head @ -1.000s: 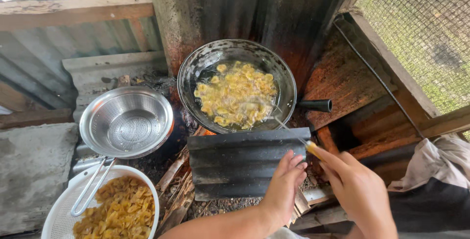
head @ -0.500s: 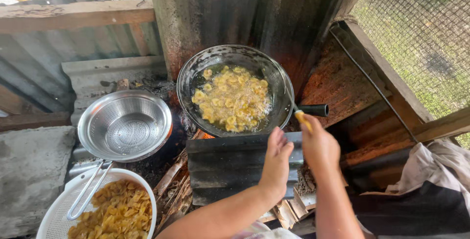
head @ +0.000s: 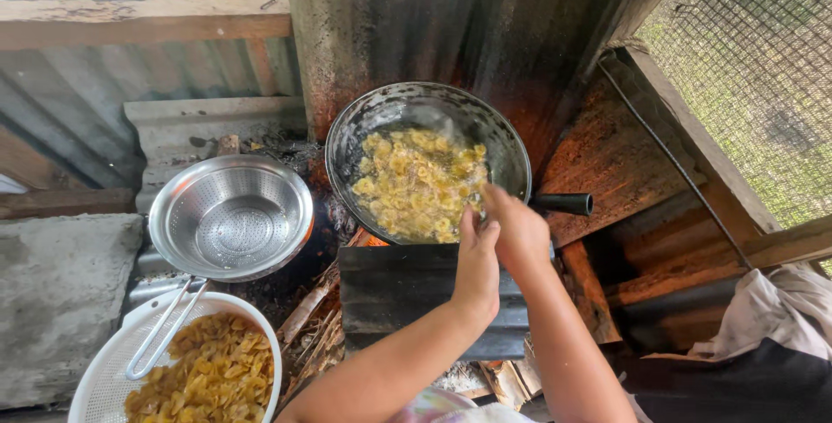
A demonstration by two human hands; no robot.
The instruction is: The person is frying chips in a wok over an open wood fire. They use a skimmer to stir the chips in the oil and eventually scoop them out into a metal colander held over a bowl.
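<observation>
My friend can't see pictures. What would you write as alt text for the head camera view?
Two bare hands, left hand and right hand, reach together over the near rim of a dark frying pan full of yellow chips. A metal strainer bowl sits to the left, above a white basket of fried chips.

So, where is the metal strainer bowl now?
In the head view, the metal strainer bowl sits at the left, beside the frying pan and just above the white basket of fried chips, away from both hands.
</observation>
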